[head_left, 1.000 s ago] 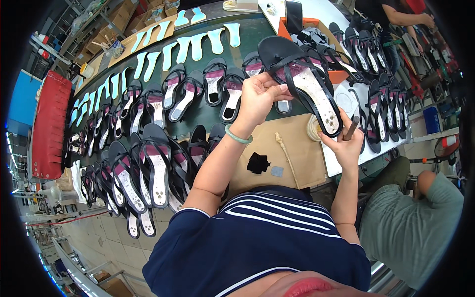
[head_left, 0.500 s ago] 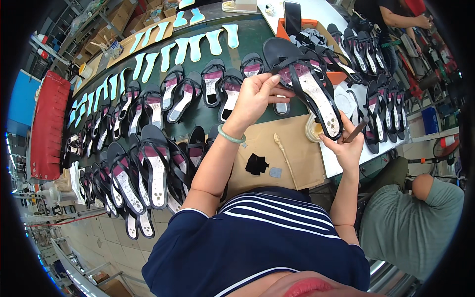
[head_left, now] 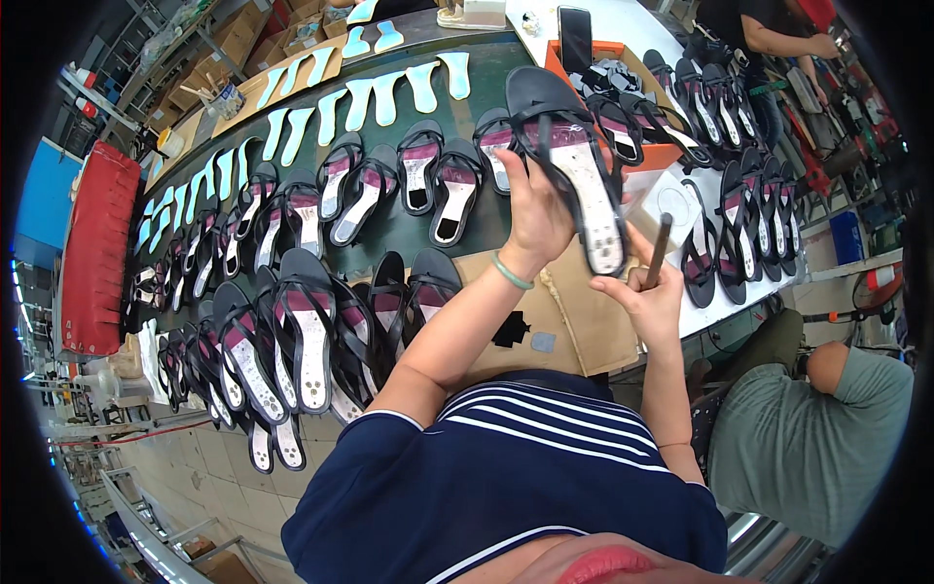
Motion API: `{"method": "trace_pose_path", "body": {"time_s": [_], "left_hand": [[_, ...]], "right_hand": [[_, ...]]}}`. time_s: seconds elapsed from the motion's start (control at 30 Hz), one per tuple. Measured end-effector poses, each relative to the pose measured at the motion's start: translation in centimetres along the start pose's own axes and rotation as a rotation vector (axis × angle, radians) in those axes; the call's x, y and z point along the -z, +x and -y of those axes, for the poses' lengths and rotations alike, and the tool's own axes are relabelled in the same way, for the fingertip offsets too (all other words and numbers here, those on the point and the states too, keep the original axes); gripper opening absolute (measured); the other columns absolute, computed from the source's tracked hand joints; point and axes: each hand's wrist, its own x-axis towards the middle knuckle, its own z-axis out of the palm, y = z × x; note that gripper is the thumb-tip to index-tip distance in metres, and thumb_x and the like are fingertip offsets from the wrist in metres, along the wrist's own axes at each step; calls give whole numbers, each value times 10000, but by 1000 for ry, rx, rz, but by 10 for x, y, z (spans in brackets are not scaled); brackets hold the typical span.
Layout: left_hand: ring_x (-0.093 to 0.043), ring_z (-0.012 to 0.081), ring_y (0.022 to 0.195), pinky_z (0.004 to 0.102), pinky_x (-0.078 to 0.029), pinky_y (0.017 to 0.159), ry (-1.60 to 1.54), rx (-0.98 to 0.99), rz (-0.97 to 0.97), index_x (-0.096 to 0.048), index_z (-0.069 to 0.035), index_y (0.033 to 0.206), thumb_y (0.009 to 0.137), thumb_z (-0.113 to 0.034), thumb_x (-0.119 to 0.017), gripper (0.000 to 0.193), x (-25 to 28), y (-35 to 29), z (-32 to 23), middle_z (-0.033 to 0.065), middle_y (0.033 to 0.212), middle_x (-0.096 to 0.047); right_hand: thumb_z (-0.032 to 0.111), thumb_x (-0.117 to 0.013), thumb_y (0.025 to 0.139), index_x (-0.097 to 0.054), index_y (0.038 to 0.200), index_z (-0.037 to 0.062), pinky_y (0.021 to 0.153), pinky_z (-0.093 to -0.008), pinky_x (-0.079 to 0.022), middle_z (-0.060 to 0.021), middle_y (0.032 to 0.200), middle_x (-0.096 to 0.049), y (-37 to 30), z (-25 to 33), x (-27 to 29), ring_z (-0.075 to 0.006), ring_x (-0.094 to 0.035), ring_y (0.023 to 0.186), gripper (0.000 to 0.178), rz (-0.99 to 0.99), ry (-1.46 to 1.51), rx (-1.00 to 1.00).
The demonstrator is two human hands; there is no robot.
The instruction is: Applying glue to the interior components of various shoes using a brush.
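Observation:
A black sandal (head_left: 584,185) with crossed straps and a bare white insole is held up before me, toe away and heel towards me. My left hand (head_left: 543,219) supports it from the left side, thumb raised, the other fingers hidden behind the sole. My right hand (head_left: 650,300) is closed around a dark brown stick (head_left: 659,251), whose far end I cannot make out. Its thumb and fingertips are by the sandal's heel; whether they touch it is hard to tell. Below lie a black patch (head_left: 510,330) and a small grey piece (head_left: 543,342) on brown cardboard (head_left: 608,336).
Rows of similar sandals (head_left: 313,331) line the green table on my left. Pale insole pieces (head_left: 385,97) lie beyond them. At the right are an orange box (head_left: 654,156), a phone (head_left: 575,39) and more sandals (head_left: 744,219). A person (head_left: 798,438) sits close on my right.
The sandal has turned more upright and shifted slightly left. My left hand has moved right and lower, its thumb now off the straps. The stick in my right hand has tipped more upright.

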Motion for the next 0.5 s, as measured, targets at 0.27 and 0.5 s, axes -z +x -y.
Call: {"method": "trace_pose_path", "body": {"time_s": [0.27, 0.5], "left_hand": [[-650, 362, 888, 501, -575, 727, -92, 213, 23, -483, 17, 1253, 724, -906, -154, 1114, 23, -2, -13, 211, 1066, -623], [-642, 386, 969, 532, -563, 764, -22, 190, -130, -469, 0, 1274, 741, -896, -151, 1090, 25, -1, -3, 206, 1069, -622]], "right_hand": [[437, -232, 1000, -669, 944, -6, 874, -437, -463, -287, 1172, -568, 10, 67, 54, -253, -576, 878, 624, -217, 234, 470], [400, -350, 1017, -667, 897, -61, 692, -327, -537, -222, 986, -621, 0, 38, 11, -240, -647, 759, 573, -4, -125, 543]]}}
